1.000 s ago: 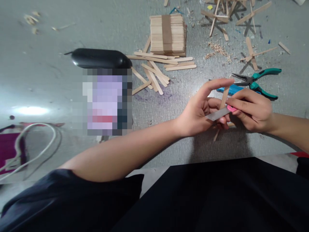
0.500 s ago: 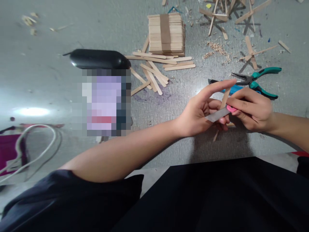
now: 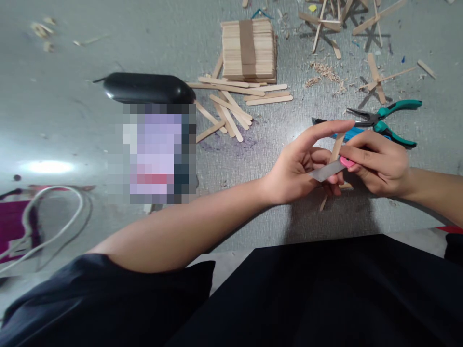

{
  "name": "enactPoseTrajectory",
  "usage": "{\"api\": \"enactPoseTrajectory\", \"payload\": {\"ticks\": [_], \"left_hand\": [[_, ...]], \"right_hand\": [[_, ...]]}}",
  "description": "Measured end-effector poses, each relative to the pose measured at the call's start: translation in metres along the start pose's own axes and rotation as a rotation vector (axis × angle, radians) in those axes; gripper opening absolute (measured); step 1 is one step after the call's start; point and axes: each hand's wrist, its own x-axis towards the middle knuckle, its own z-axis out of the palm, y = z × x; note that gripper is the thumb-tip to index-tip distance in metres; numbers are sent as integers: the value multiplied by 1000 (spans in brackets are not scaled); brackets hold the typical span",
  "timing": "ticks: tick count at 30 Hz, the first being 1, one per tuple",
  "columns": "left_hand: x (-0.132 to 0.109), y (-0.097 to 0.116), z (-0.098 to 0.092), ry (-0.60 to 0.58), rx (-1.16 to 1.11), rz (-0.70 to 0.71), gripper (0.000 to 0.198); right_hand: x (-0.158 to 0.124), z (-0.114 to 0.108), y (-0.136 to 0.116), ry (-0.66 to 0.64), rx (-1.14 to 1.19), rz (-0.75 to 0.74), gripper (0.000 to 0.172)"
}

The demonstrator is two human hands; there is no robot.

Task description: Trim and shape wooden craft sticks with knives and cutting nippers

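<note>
My left hand [image 3: 292, 166] is closed around a crossed piece of wooden craft sticks, its index finger stretched along the top. One craft stick [image 3: 337, 147] of that piece rises between the hands, and thinner ends poke out below the fingers. My right hand [image 3: 379, 161] pinches the pink handle of a small knife [image 3: 327, 171]. Its flat grey blade points left and lies across the stick, in front of my left palm. The exact contact of the blade with the wood is hidden. My right fingertips are close beside the stick.
Green-handled pliers [image 3: 376, 118] and a blue cutter [image 3: 349, 133] lie just beyond my hands. Further off are a banded stack of craft sticks [image 3: 231, 50], loose sticks [image 3: 231, 115], wood shavings [image 3: 327, 72] and several crossed-stick pieces [image 3: 377, 79]. A black case [image 3: 148, 87] sits left.
The knife has slid very slightly right along the stick, its blade tip now a little further from my left palm's edge. Both hands keep their hold and hardly move.
</note>
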Motion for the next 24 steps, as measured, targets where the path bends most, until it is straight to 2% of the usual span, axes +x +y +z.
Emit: {"api": "enactPoseTrajectory", "payload": {"ticks": [10,14,19,24], "left_hand": [[-4,-2,-5,-24,-31,14,69],[-4,-3,-5,-49,-30,28,64],[-2,-4,-1,-29,36,46,64],[-3,-3,4,8,43,57,53]], "right_hand": [[0,-2,1,-28,62,11,48],[-1,-2,0,-88,128,66,42],[-1,-2,-5,-184,319,222,28],[0,-3,-9,-188,339,247,21]]}}
